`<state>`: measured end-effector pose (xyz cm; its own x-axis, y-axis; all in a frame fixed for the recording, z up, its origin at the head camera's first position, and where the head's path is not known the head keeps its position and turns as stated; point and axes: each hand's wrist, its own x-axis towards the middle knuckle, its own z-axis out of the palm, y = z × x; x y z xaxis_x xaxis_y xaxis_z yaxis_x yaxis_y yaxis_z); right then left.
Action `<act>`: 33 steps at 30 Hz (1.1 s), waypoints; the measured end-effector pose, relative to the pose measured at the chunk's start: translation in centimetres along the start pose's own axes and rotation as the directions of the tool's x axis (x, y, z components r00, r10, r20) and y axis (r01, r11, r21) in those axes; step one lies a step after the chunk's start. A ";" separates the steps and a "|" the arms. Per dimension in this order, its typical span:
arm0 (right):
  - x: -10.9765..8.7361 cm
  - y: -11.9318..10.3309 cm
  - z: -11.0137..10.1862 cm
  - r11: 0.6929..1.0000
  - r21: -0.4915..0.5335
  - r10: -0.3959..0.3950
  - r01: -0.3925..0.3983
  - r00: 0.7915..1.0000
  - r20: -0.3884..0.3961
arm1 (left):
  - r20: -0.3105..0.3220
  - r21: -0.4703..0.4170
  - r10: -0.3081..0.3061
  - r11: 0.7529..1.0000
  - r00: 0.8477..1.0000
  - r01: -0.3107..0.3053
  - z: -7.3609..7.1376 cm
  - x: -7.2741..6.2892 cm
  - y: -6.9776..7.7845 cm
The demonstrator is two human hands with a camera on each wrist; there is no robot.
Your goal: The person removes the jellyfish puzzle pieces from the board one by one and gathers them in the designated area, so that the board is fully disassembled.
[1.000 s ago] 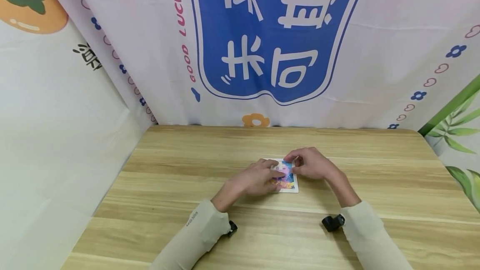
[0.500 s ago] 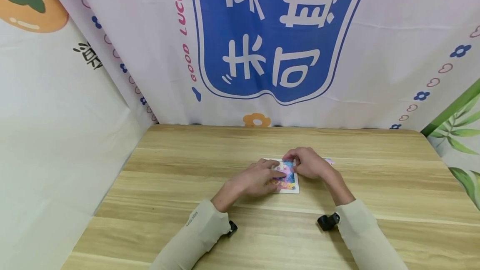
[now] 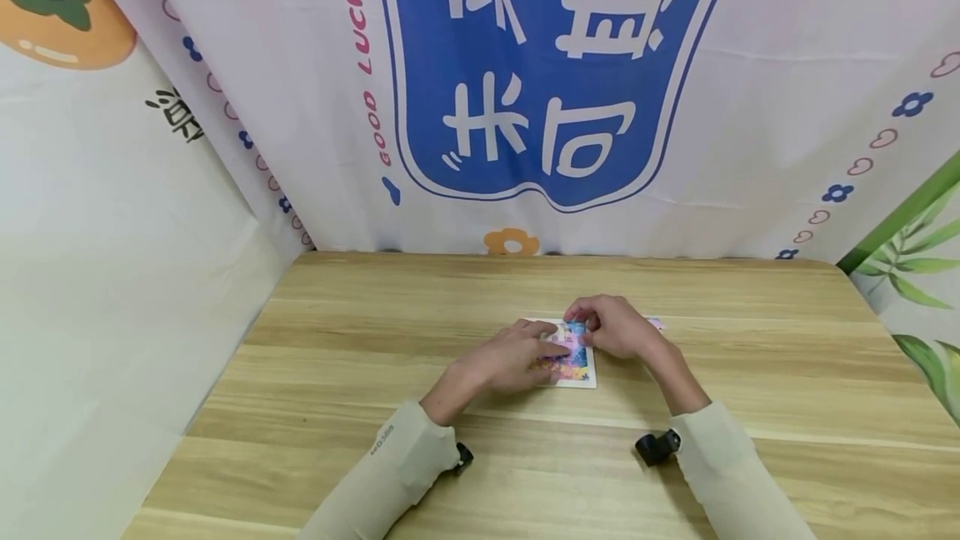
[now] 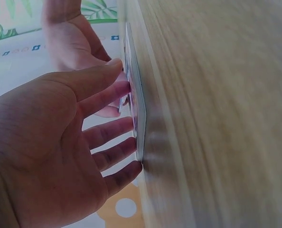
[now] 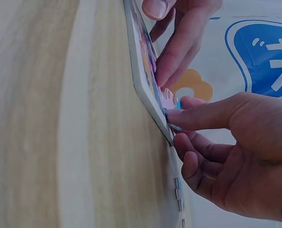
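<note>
A small square picture puzzle [image 3: 580,367] in pink, blue and yellow, framed by a white border, lies flat on the table. My left hand [image 3: 510,357] reaches over its left part. In the left wrist view the spread fingers [image 4: 116,154] touch the picture's surface with their tips. My right hand [image 3: 618,327] is at the upper right edge. Between its thumb and fingers it pinches a small pink and light-blue puzzle piece [image 5: 167,99], tilted up from the board in the right wrist view. The left hand covers part of the picture.
Several loose flat pieces [image 5: 179,194] lie on the table beyond the board's right side, mostly hidden behind my right wrist in the head view. The wooden table [image 3: 360,440] ends against a printed cloth backdrop [image 3: 720,148].
My right hand has shifted slightly left over the board's edge, bringing a colourful piece behind its wrist into sight. The left hand stays in place on the picture.
</note>
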<state>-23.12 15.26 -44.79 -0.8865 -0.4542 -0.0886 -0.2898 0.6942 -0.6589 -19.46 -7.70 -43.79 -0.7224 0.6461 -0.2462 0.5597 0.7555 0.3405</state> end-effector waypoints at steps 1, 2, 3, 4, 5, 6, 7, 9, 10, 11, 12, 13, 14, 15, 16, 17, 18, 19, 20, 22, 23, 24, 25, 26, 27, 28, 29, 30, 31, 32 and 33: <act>0.0 0.0 0.0 1.000 0.002 -0.001 0.001 1.000 -0.005 | 0.001 -0.003 -0.002 1.000 1.000 0.002 0.0 0.0 0.0; 0.0 0.1 0.0 1.000 0.002 -0.006 0.006 1.000 -0.011 | 0.002 -0.005 -0.004 1.000 1.000 0.004 0.0 0.0 0.0; -0.1 0.1 -0.1 1.000 0.000 -0.016 0.016 1.000 -0.017 | 0.003 -0.005 -0.006 1.000 1.000 0.006 0.0 0.0 0.0; -0.1 0.2 -0.1 1.000 0.001 -0.020 0.020 0.999 -0.025 | 0.005 -0.006 -0.007 1.000 1.000 0.007 0.0 0.1 0.0; -0.1 0.2 -0.1 1.000 0.001 -0.030 0.030 0.999 -0.032 | 0.005 -0.006 -0.009 1.000 1.000 0.009 0.0 0.1 0.0; -0.1 0.3 -0.1 0.999 0.005 -0.033 0.033 0.999 -0.039 | 0.006 -0.006 -0.011 1.000 1.000 0.011 -0.1 0.1 0.1; -0.1 0.3 -0.2 0.999 0.010 -0.038 0.039 0.998 -0.043 | 0.005 -0.006 -0.012 1.000 1.000 0.012 -0.1 0.1 0.1; 0.0 0.3 -0.2 0.999 0.020 -0.043 0.044 0.998 -0.047 | 0.005 -0.005 -0.012 1.000 1.000 0.012 -0.1 0.1 0.1; -0.1 0.3 -0.3 0.999 0.028 -0.045 0.047 0.998 -0.047 | 0.005 -0.004 -0.012 1.000 1.000 0.012 -0.2 0.1 0.1; -0.1 0.3 -0.3 0.998 0.035 -0.049 0.050 0.998 -0.046 | 0.005 -0.005 -0.011 1.000 1.000 0.011 -0.2 0.1 0.1; -0.1 0.4 -0.4 0.998 0.045 -0.044 0.046 0.998 -0.044 | 0.005 -0.006 -0.011 1.000 1.000 0.011 -0.2 0.1 0.1; -0.1 0.4 -0.4 0.997 0.055 -0.043 0.045 0.998 -0.042 | 0.005 -0.008 -0.011 1.000 1.000 0.011 -0.2 0.0 0.1; -0.1 0.4 -0.4 0.997 0.065 -0.044 0.046 0.998 -0.039 | 0.006 -0.010 -0.011 1.000 1.000 0.011 -0.2 0.0 0.1; -0.1 0.5 -0.5 0.996 0.079 -0.041 0.044 0.999 -0.035 | 0.006 -0.012 -0.011 1.000 1.000 0.011 -0.2 0.0 0.1; -0.1 0.5 -0.6 0.994 0.096 -0.040 0.043 0.999 -0.032 | 0.005 -0.014 -0.011 1.000 1.000 0.011 -0.3 0.0 0.0; -0.1 0.5 -0.6 0.993 0.114 -0.030 0.034 0.999 -0.032 | 0.004 -0.015 -0.011 1.000 1.000 0.011 -0.3 0.0 0.0; -0.2 0.6 -0.7 0.990 0.136 -0.022 0.026 0.999 -0.030 | 0.004 -0.014 -0.010 1.000 1.000 0.010 -0.2 0.0 0.0; -0.2 0.7 -0.7 0.988 0.156 -0.011 0.015 0.999 -0.030 | 0.002 -0.013 -0.009 1.000 1.000 0.009 -0.2 -0.1 0.0; -0.3 0.7 -0.8 0.985 0.173 -0.004 0.009 1.000 -0.029 | 0.001 -0.013 -0.009 1.000 1.000 0.009 -0.2 -0.1 0.0; -0.5 0.9 -1.0 0.979 0.205 0.013 -0.006 0.999 -0.032 | -0.002 -0.011 -0.007 1.000 1.000 0.007 -0.2 -0.1 0.0; -0.6 0.9 -1.1 0.976 0.217 0.021 -0.013 0.999 -0.035 | -0.003 -0.009 -0.005 1.000 1.000 0.005 -0.2 -0.1 0.0; -0.7 1.0 -1.2 0.974 0.228 0.028 -0.020 0.999 -0.035 | -0.003 -0.009 -0.005 1.000 1.000 0.005 -0.2 -0.1 0.0; -0.8 1.1 -1.4 0.972 0.232 0.032 -0.023 0.999 -0.037 | -0.003 -0.007 -0.005 1.000 1.000 0.005 -0.1 -0.1 0.0; -0.9 1.2 -1.5 0.971 0.238 0.030 -0.020 0.999 -0.036 | -0.003 -0.006 -0.004 1.000 1.000 0.004 -0.1 -0.1 0.0; -1.1 1.2 -1.6 0.969 0.246 0.032 -0.022 0.999 -0.037 | -0.004 -0.004 -0.004 1.000 1.000 0.004 -0.1 -0.1 0.0; -1.2 1.3 -1.7 0.967 0.255 0.033 -0.023 0.999 -0.036 | -0.004 -0.001 -0.003 1.000 1.000 0.003 0.0 -0.1 0.0; -1.4 1.4 -1.9 0.964 0.265 0.036 -0.025 0.999 -0.034 | -0.003 0.000 -0.001 1.000 1.000 0.001 0.0 -0.1 0.0; -1.5 1.5 -2.0 0.961 0.276 0.038 -0.028 0.999 -0.032 | -0.003 0.001 0.000 1.000 1.000 0.000 0.0 -0.1 0.0; -1.7 1.7 -2.1 0.959 0.284 0.039 -0.029 0.999 -0.030 | -0.002 0.002 0.001 1.000 1.000 -0.001 0.0 -0.1 0.1; -1.8 1.8 -2.2 0.956 0.292 0.041 -0.031 0.999 -0.028 | -0.003 0.003 0.003 1.000 1.000 -0.003 0.1 -0.1 0.1; -2.0 1.9 -2.3 0.954 0.297 0.042 -0.033 0.999 -0.026 | -0.003 0.003 0.004 1.000 1.000 -0.004 0.1 -0.1 0.1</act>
<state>-22.74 18.76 -44.13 -0.9072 -0.4095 -0.0968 -0.1404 0.5115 -0.8478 -19.32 -7.67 -43.81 -0.7214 0.6487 -0.2425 0.5636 0.7534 0.3387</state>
